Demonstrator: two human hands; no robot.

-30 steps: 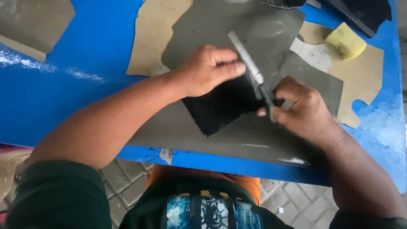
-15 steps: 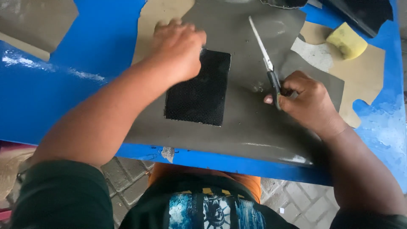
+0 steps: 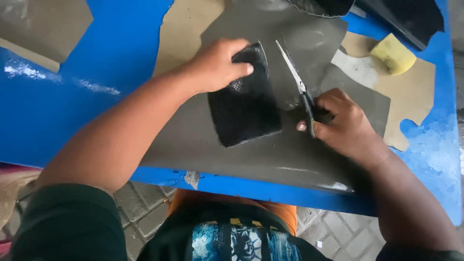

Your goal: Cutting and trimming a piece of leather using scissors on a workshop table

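A black rectangular piece of material (image 3: 246, 108) lies on a large grey sheet (image 3: 270, 150) spread over the blue table (image 3: 87, 111). My left hand (image 3: 217, 65) grips the piece's upper left corner, which curls up under the fingers. My right hand (image 3: 340, 121) holds a pair of scissors (image 3: 295, 79) by the handles, just right of the black piece. The blades are nearly together and point up and to the left, resting above the grey sheet.
Tan sheets (image 3: 186, 34) lie under the grey one and at the right (image 3: 415, 101). A yellow sponge (image 3: 394, 55) sits at the back right. Black material (image 3: 411, 17) lies at the far edge. Another greyish sheet (image 3: 38, 24) is at the back left. Paving shows below the table's near edge.
My left hand has pulled back from the far side of the black piece and now lifts its upper corner; the piece has turned slightly. The scissors hand has barely moved.
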